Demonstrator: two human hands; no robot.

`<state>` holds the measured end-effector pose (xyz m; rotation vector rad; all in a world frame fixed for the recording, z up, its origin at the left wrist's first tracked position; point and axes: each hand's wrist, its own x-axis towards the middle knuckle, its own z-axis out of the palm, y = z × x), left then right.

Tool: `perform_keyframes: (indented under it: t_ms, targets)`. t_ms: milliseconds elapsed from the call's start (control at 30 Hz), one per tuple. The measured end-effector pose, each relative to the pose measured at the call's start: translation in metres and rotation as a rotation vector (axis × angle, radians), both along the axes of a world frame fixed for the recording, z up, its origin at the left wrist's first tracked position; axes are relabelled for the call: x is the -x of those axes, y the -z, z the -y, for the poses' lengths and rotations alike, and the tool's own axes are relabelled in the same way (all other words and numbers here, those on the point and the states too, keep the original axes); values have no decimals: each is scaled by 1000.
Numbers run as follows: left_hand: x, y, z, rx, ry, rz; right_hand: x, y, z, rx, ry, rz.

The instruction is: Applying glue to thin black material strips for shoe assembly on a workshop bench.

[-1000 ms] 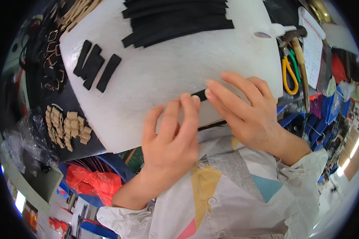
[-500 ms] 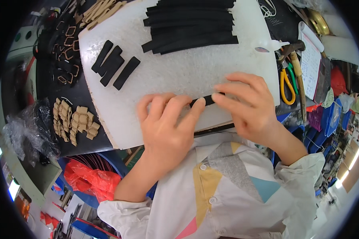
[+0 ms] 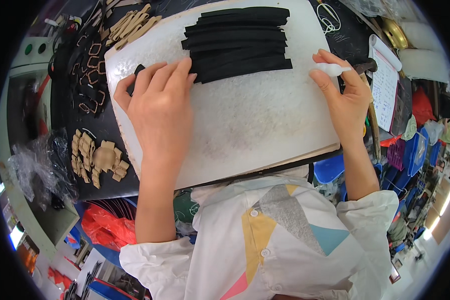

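My right hand [image 3: 347, 92] grips a small white squeeze bottle [image 3: 331, 69] with a narrow nozzle, above the right side of a white board [image 3: 250, 115]. My left hand [image 3: 160, 107] is at the board's left side, fingers curled down, thumb and forefinger closed at the left end of a pile of long black fabric strips [image 3: 240, 45]. Beneath that hand, the short folded black strips are mostly hidden; one black end [image 3: 140, 69] shows beside its fingers.
Left of the board lie tan folded loops [image 3: 105, 157], metal rectangular rings [image 3: 90, 77] and clear plastic wrap [image 3: 40, 170]. Longer tan strips [image 3: 132, 25] lie at the far left. A notepad [image 3: 384, 90] and a hammer [image 3: 367, 66] lie to the right.
Both hands have parted from the short black strip they held near the board's front edge. The left moved up and left; the right moved up and right and took the white bottle.
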<state>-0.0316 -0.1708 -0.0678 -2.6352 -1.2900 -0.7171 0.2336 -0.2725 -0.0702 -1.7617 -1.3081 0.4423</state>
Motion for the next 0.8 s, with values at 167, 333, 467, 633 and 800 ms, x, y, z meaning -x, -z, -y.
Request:
perform_keyframes:
  t_ms: [167, 333, 467, 633, 800]
  targets:
    - [-6, -10, 3, 55, -3, -13, 4, -3, 10, -110, 15, -176]
    - [-4, -9, 38, -160, 242, -26, 0, -11, 28, -229, -22, -142]
    - [1, -2, 70, -77, 195, -157, -5, -9, 44, -215, -56, -98]
    - [-4, -6, 67, 17, 217, -74, -1, -5, 51, -204, -39, -66]
    - [-9, -11, 79, 413, 243, 330, 3, -13, 61, -118, -56, -174]
